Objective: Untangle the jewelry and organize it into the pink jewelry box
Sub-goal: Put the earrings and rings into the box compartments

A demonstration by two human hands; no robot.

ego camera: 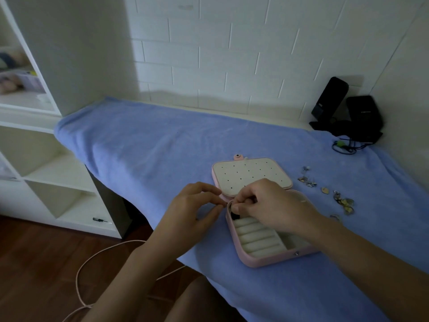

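The pink jewelry box (pixel 257 260) lies open on the blue towel (pixel 162 145), its cream lid panel (pixel 250 175) with peg holes folded back. Cream ring rolls (pixel 255 235) fill the near left part of the base. My right hand (pixel 267 203) hovers over the far end of the base, fingers curled, pinching a small dark piece (pixel 235 216) at the top ring slot. My left hand (pixel 197 205) is just left of the box's corner with thumb and forefinger pinched together; what it holds is too small to tell. Loose jewelry (pixel 343 202) lies to the right of the box.
More small earrings (pixel 307 178) lie on the towel beyond the box. Two black devices (pixel 348 112) with a cable stand in the far right corner by the wall. White shelves (pixel 58 173) stand left; a pink cord (pixel 97 254) trails on the wooden floor.
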